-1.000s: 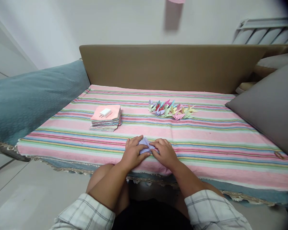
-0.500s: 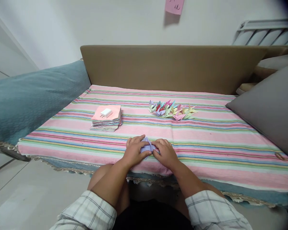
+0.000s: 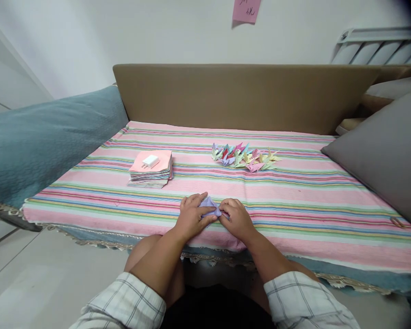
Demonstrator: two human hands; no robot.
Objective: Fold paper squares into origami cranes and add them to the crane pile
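A small piece of folded purple paper [image 3: 209,205] is between my hands near the front edge of the striped cloth. My left hand [image 3: 193,213] grips its left side, thumb below and fingers along the top. From the right, my right hand [image 3: 236,216] pinches the paper's right edge between thumb and forefinger. The fingers hide part of the folds. Farther back, several folded paper cranes [image 3: 243,157] in many colours lie in a cluster. To the left stands a stack of square coloured paper [image 3: 151,171], with a white charger plug [image 3: 150,161] on top.
The striped cloth [image 3: 281,196] covers the sofa seat, with a brown backrest [image 3: 226,96] behind it. A blue-covered armrest [image 3: 55,132] bounds the left, a grey cushion [image 3: 387,151] the right. A small brown loop [image 3: 397,222] lies at far right. A pink note [image 3: 245,10] hangs on the wall.
The purple paper's near-upright flap now lies lower and flatter under my fingers. My right fingers have shifted slightly along its right edge. The view has moved a little.
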